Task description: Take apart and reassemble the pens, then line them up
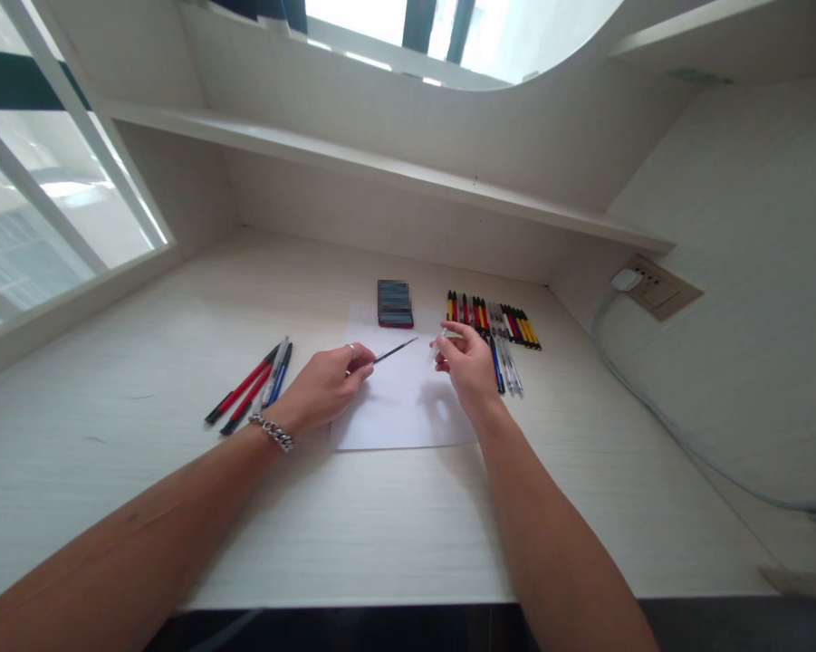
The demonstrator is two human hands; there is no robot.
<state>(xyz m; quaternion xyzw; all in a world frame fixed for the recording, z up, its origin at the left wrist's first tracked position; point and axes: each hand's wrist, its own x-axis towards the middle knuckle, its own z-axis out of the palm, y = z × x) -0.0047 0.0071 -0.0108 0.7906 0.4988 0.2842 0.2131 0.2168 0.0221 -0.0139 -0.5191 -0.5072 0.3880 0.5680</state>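
Between the thumb and fingers of my left hand [334,382] is a thin dark pen refill [395,350], its tip pointing up and to the right. My right hand [465,362] pinches a small clear piece [436,346] that looks like part of a transparent pen barrel. Both hands hover over a white sheet of paper [394,426]. Left of my left hand lie two red pens [248,398], a clear pen [272,371] and a blue pen [282,373]. Just right of my right hand rest a blue pen [497,367] and several clear pens [512,369].
Behind my right hand a row of several colourful pens [516,326] lies on the white desk [353,543]. A dark device with a screen [395,303] sits at the paper's top edge. A white plug [626,279] with a cable is in the wall socket [658,288]. A shelf [408,172] runs above.
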